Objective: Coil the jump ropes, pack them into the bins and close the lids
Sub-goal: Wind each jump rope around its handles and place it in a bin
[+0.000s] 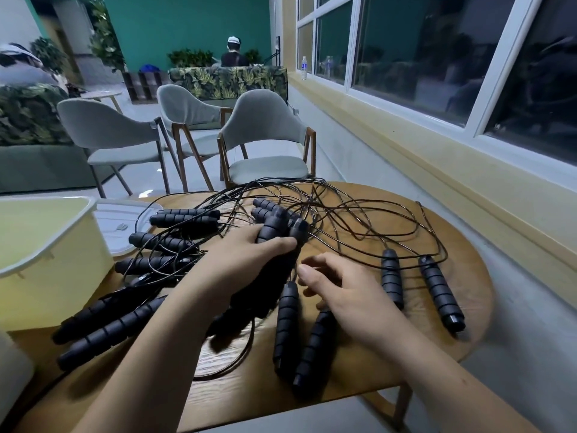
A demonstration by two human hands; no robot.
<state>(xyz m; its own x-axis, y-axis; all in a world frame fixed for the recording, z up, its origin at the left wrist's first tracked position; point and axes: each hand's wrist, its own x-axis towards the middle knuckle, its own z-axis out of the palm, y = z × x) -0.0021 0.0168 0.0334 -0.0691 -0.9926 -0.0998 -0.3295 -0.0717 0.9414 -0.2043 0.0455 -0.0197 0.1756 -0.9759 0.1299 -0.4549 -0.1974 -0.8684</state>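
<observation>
Several black jump ropes with ribbed foam handles lie tangled on a round wooden table (462,245). My left hand (246,264) grips a pair of handles (274,228) lifted above the table's middle. My right hand (346,292) hovers just right of it with fingers loosely spread, holding nothing, over two handles (287,320) lying near the front. Two more handles (437,289) lie at the right. Thin black cords (359,220) loop across the far side. An open pale yellow bin (46,254) stands at the left, its white lid (118,220) flat beside it.
More handles (184,217) are piled at the table's left by the bin. Grey chairs (265,135) stand beyond the table. A window wall runs along the right. A person sits far back behind a leafy sofa. Part of another white container (12,373) shows at the lower left.
</observation>
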